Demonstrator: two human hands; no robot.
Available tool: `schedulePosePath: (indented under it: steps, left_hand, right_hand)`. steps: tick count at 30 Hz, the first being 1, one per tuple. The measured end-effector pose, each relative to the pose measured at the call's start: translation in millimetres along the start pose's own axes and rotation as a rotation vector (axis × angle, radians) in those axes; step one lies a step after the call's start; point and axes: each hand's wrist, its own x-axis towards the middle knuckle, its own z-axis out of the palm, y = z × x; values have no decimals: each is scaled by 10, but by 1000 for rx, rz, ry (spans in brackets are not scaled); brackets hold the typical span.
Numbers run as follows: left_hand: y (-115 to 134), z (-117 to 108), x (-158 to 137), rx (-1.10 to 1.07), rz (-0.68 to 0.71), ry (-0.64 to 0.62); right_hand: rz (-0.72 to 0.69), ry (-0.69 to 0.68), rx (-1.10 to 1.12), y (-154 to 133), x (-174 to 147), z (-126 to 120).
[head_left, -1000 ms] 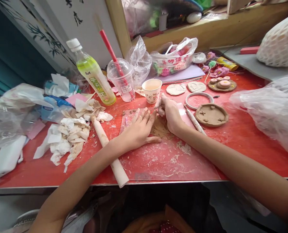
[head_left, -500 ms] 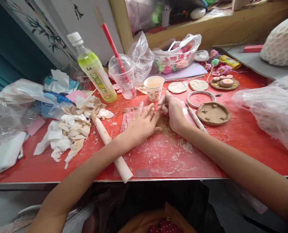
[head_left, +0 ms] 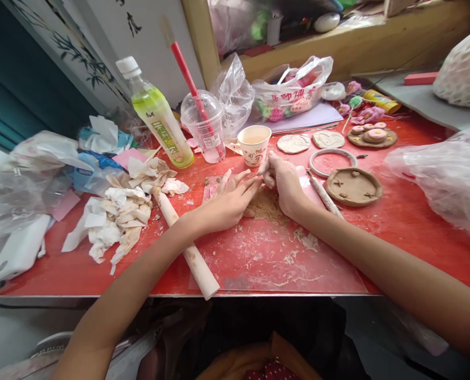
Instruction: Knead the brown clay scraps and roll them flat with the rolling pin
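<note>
The step in hand, judged from posture, was close fingertip work above the clay. The left hand [head_left: 235,200] was held palm down over the clear sheet [head_left: 266,264], its fingers extended and loosely spread, with no object visible in them. The right hand [head_left: 283,182] stood opposite, fingers curled inward and thumb drawn toward the index finger; whether a small piece was pinched there could not be told, as the tips were partly hidden. Both sets of fingertips came close together at the near side of the paper cup [head_left: 254,139]. The brown clay [head_left: 268,209] lay as a smeared patch on the sheet, between the hands. The white roller [head_left: 201,272] lay to the left, and the clay dish [head_left: 354,189] to the right. The next move probably called for light pressure and clearance from the cup.
</note>
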Motion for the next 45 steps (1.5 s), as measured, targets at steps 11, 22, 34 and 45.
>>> schedulePosePath:
  steps: [11, 22, 34, 45]
  left_hand:
    - [46, 73, 10, 125, 43, 36]
    - [-169, -148, -78, -326, 34, -27]
    - [-338, 4, -21, -161, 21, -37]
    - [-305, -80, 64, -24, 74, -73]
  right_hand:
    - [-26, 31, -17, 1, -17, -3]
    - [3, -59, -44, -38, -37, -47]
    - [-23, -60, -71, 7, -15, 3]
    - [32, -43, -96, -45, -31, 56]
